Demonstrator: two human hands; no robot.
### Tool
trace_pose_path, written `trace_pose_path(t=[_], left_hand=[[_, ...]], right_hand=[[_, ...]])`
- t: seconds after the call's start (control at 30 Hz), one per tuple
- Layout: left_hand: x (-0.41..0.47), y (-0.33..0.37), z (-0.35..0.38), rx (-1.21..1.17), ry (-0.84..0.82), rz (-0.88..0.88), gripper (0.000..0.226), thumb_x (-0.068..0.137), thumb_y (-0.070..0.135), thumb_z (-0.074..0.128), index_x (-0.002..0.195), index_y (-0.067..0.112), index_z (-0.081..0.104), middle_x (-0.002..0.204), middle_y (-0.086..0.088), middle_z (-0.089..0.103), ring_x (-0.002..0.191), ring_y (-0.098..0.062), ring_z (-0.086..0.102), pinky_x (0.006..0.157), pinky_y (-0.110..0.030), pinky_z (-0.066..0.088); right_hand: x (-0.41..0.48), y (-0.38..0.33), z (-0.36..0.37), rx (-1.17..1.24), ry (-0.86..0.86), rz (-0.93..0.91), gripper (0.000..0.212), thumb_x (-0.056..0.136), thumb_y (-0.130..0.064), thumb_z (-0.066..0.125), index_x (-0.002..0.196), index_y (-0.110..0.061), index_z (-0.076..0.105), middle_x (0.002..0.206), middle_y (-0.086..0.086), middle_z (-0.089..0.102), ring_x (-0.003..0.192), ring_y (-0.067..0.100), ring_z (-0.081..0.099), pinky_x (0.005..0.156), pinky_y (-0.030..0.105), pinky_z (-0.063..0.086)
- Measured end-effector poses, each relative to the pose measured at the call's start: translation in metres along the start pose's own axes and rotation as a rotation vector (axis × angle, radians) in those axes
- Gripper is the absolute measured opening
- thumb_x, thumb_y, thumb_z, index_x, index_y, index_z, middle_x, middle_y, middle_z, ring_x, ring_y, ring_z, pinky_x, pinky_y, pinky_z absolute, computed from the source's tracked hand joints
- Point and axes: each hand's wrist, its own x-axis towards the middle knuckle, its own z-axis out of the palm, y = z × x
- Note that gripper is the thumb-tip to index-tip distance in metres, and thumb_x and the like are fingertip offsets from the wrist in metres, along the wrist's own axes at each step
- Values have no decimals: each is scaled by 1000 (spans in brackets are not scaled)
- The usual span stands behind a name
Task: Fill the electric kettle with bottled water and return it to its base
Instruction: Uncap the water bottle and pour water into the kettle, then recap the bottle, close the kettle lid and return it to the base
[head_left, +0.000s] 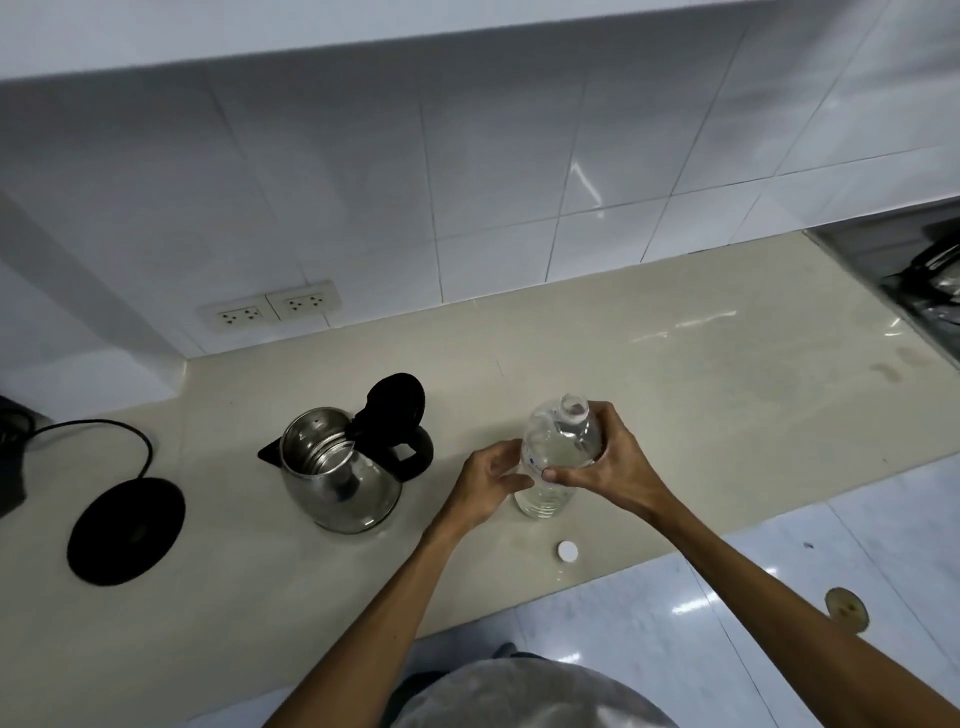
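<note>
Head view: right hand (605, 460) grip around bottle (553, 467) shoulder (uncapped), left hand (488, 480) loosely cupping its side

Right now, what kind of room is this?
Probably a home kitchen: a beige countertop against a white tiled wall with twin sockets, a steel electric kettle off its black round base, and a sink edge at right.

kettle (340, 480) 1 | base (126, 531) 1 | bottle (558, 457) 1 | cap (567, 551) 1 | sockets (270, 310) 2
</note>
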Motion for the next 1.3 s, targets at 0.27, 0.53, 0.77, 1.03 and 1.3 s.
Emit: trace_pose_path(t=[0.27,0.53,0.77,1.03,1.3], left_hand=[[-7,-8,3,1,-2,-28,52,87,-4,77,134,15,66,133,1,72,128,-13,65,108,-34,52],[-6,-9,1,34,-5,-34,57,88,-8,75,134,22,61,135,0,70,127,-5,64,105,-23,50],[-6,-9,-2,56,2,-56,59,86,-4,79,132,29,63,138,-4,69,133,-20,62,115,-44,47],[-13,11,-14,108,-25,-76,96,65,34,94,150,18,52,150,-1,58,136,-21,58,116,-45,47],[-19,54,10,133,13,145,106,63,54,89,155,35,40,158,16,45,143,-2,42,115,-21,35]], right_hand=[[-1,19,-6,-38,-141,13,100,59,-23,100,138,-21,39,132,-13,57,118,-1,59,94,15,51],[-25,127,26,-577,-171,397,33,85,-24,74,113,-10,66,108,12,73,102,31,69,84,34,54],[-52,142,64,-731,-249,191,40,94,-39,65,127,-17,62,123,11,57,102,33,66,87,35,54],[-11,80,-9,-719,-63,84,29,79,-12,79,108,-13,76,99,17,68,84,33,72,83,33,55],[5,-114,-78,-332,-89,-171,30,80,-10,85,108,-15,78,87,4,76,78,7,71,78,18,57]])
